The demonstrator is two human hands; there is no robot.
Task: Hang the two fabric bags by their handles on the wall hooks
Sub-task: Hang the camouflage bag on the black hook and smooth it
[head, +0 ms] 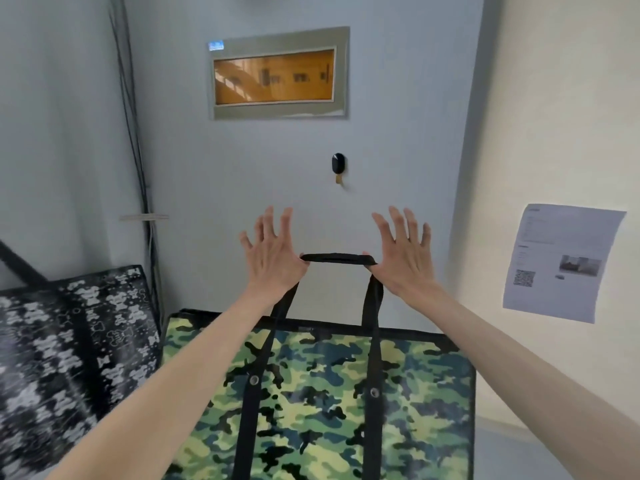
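A green camouflage fabric bag [332, 393] hangs in front of me by its black handle [337, 259]. The handle's flat top is stretched between my two thumbs. My left hand [272, 252] is at the handle's left end and my right hand [403, 252] at its right end, fingers of both spread wide and pointing up. A black wall hook [338, 167] with a small brass prong sits on the grey wall, above the handle and empty. A black-and-white patterned bag [69, 358] is at the lower left; I cannot tell what holds it.
A framed panel with an orange window [277, 76] is set in the wall above the hook. Dark cables [138, 161] run down the left corner. A printed paper sheet [561, 261] sticks to the cream wall on the right.
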